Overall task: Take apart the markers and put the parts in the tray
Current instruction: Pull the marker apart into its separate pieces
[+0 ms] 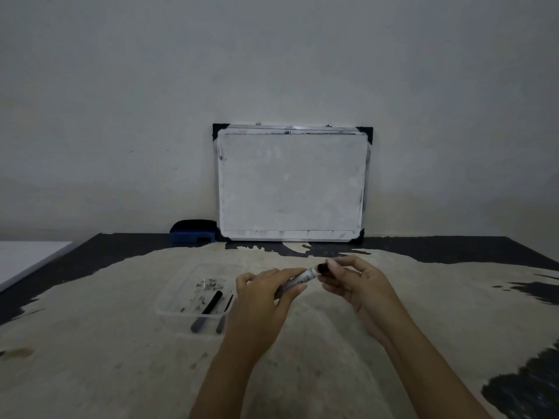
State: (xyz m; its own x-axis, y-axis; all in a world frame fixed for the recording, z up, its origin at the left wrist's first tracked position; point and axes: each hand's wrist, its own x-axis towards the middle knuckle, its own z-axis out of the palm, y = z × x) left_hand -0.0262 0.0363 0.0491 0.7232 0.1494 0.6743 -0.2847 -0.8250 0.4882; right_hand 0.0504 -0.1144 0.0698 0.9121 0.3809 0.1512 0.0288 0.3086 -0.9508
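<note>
Above the worktop (393, 297), the left hand (263, 300) grips a marker (299, 278) by its white barrel while the right hand (354, 282) pinches its black cap (322, 269) at the far end. Just left of the hands, the clear tray (169, 313) holds two dark marker parts (208, 309).

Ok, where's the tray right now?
In the head view, the clear tray sits on the table left of centre, just left of the left hand, in front of the blue eraser.
</note>
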